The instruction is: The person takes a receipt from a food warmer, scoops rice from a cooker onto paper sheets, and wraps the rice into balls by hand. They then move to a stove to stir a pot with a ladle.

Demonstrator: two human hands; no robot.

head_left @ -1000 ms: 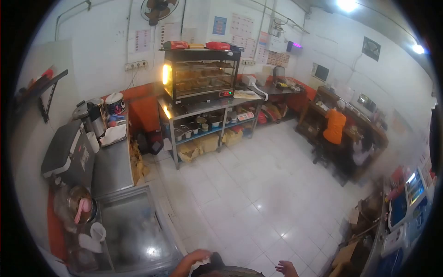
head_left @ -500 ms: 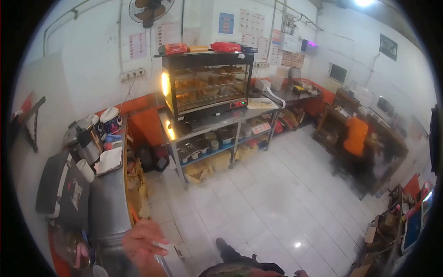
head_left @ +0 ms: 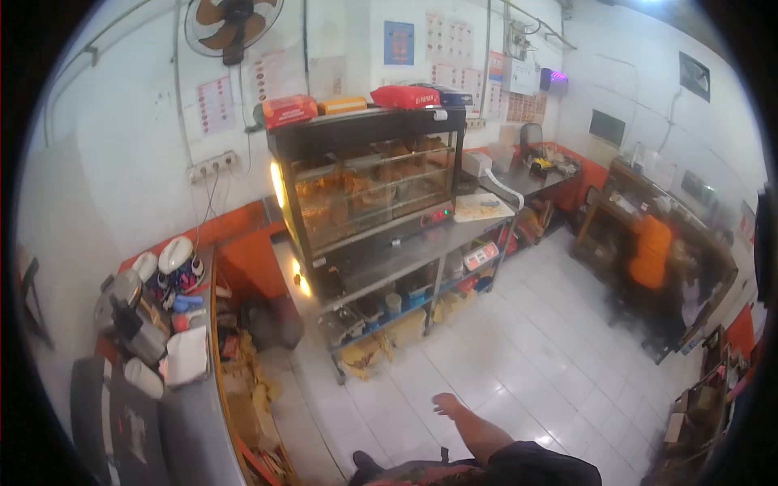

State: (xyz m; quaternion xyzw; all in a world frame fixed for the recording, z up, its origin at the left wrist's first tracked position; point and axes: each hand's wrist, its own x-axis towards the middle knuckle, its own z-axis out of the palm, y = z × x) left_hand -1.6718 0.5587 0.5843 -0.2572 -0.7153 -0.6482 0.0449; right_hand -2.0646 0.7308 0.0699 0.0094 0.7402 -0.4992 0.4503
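My right hand [head_left: 444, 405] reaches forward over the white tiled floor [head_left: 478, 356], low in the middle of the head view. Its fingers are slightly bent and apart, with nothing visible in them. The nearest furniture is the steel table [head_left: 405, 259], some way beyond the hand and not touched by it. On that table stands a lit glass food warmer [head_left: 369, 190] with browned food on its shelves. My left hand is out of view.
A steel counter [head_left: 190, 429] runs along the left, bearing a black-lidded cooler box [head_left: 109, 421], a flask [head_left: 138, 328] and a white tray [head_left: 188, 356]. A person in an orange top [head_left: 651, 251] is at a wooden desk [head_left: 624, 190]. Cluttered shelves [head_left: 701, 405] stand at lower right.
My left hand, earlier over the left counter's edge, has left the view. My right hand has come up from the bottom edge, out over the floor. The view has shifted, and the warmer appears larger.
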